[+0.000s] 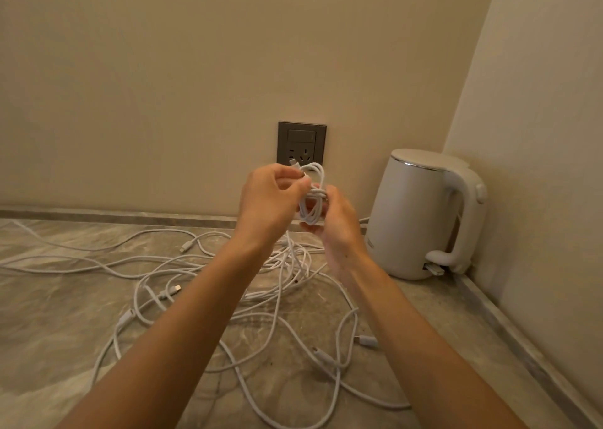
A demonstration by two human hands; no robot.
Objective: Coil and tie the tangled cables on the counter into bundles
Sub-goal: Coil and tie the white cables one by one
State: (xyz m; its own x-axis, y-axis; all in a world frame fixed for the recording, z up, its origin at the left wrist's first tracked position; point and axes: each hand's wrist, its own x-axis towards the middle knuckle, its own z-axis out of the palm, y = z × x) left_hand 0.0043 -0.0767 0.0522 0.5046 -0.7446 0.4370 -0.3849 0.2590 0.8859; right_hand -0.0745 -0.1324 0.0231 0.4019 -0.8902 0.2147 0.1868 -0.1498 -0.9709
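A small coiled bundle of white cable [312, 193] is held in the air above the counter, in front of the wall socket. My left hand [269, 200] pinches the cable's plug end at the top of the coil. My right hand [337, 226] grips the coil's middle, where a turn of cable wraps across it. Below, a tangle of several white cables [261, 298] sprawls over the marble counter [49, 314], with loose plugs lying at the left and lower right.
A white electric kettle [421, 216] stands in the back right corner against the wall. A grey wall socket with a switch [301, 143] sits behind my hands. A raised stone lip runs along the counter's back and right edges.
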